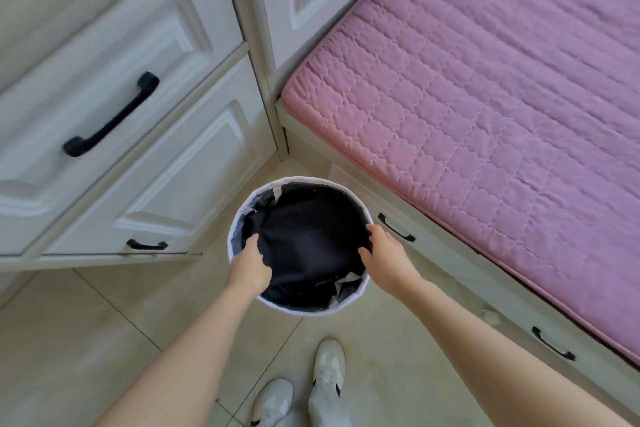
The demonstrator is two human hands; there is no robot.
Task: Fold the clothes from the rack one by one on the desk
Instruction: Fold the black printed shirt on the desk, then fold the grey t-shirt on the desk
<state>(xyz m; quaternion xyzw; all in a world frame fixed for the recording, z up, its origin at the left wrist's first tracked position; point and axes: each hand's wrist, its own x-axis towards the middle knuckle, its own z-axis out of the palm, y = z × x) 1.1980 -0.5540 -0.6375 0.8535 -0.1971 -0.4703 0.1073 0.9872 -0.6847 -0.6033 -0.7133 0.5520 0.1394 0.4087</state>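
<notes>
Bed (502,87): pink quilted cover, right of and beyond basket. Drawer front along its base, just right of basket, black pulls.

Cabinet (114,107): white panelled drawers, black handles, left of and beyond basket.

Floor (86,340): pale tile, under basket and nearer than it.

Basket (232,218): round, white rim, grey lining, upright on floor in the corner between cabinet and bed. Landmark for all above.

Garment (308,239): dark cloth, bunched inside basket, filling most of the opening. Kind of garment not discernible. No rack or desk in view.

Shoes (304,385): white pair, on floor nearer than basket.

Left hand (247,269): at basket's near-left rim, fingers curled down onto garment, apparently pinching a fold; thumb contact not clear.

Right hand (382,255): at basket's right rim, fingers bent over the edge onto garment; grasp of cloth versus rim not certain.

Step in hand, by judgement: fetching one item, taken here from basket, ahead of folding. No fold begun.

Next move, by judgement: secure hold with both hands on a single layer, lift straight up clear of rim, check that lining and any second piece stay behind, then carry to desk, out of view.
</notes>
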